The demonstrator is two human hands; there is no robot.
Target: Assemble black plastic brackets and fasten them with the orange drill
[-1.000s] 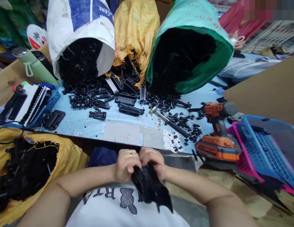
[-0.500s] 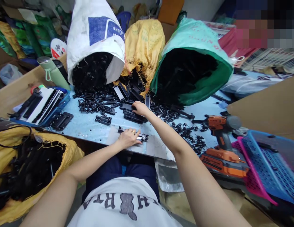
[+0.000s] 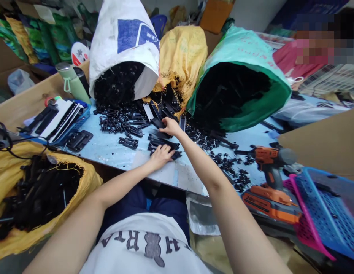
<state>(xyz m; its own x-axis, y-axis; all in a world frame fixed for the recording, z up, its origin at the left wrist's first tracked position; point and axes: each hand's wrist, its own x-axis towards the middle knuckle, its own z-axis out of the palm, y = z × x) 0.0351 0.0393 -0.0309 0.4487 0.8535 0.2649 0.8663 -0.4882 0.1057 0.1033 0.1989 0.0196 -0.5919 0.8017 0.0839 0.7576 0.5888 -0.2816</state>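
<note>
My left hand lies on a flat black plastic piece on the light blue table, fingers over it. My right hand reaches farther back and touches the long black plastic bars heaped near the yellow sack. Whether its fingers have closed on a bar is hidden. More black parts are spread to the left of both hands.
A white sack and a green sack of black parts lie open at the back. An orange cordless drill and blue and pink baskets sit at right. A yellow sack is at left, a blue tray and green bottle behind it.
A second ago both hands held a black part over my lap. Since then both went to the table, and the left hand has slid farther in over a black piece.
</note>
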